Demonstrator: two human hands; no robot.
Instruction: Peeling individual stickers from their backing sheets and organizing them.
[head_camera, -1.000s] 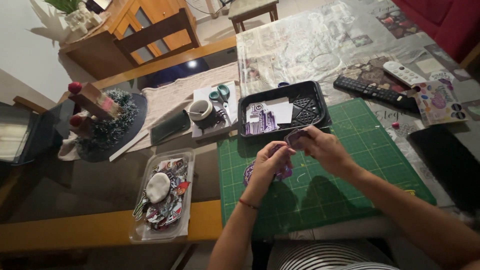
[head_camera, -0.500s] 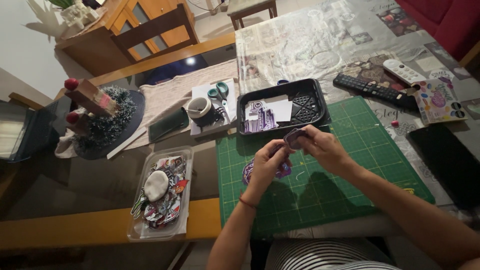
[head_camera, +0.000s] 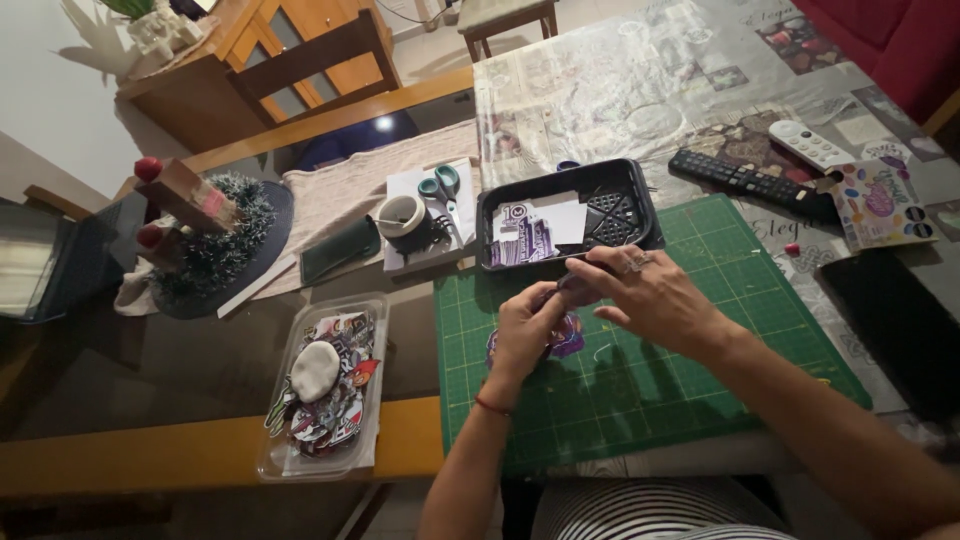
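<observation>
**A:** What have you got there?

**B:** A small purple cutout (head_camera: 575, 290), pinched between both hands over the green mat (head_camera: 700, 330). My left hand (head_camera: 525, 330) has its fingertips closed on the near edge; my right hand (head_camera: 650, 295) comes in from 2 o'clock with thumb and forefinger shut on the top. A second purple piece (head_camera: 568, 340) lies on the mat just under my left hand.

**A:** What could go wrong?

**B:** I reckon the cutout is thin paper, so pulling the two pinches against each other could tear or crease it. If one pinch slackens it may drop onto the piece below and get mixed up with it. My right knuckles are close to the black tray (head_camera: 565, 215) at 12 o'clock; a push forward could nudge it and shift the papers inside.

**A:** Room to move?

**B:** The mat is open toward 3 and 5 o'clock. At 9 o'clock its edge comes soon, with the clear tub (head_camera: 325, 390) of scraps beyond. At 1 o'clock sits a remote (head_camera: 745, 182), and at 11 the scissors (head_camera: 440, 190) and a cup (head_camera: 402, 215), well apart from my hands.
</observation>
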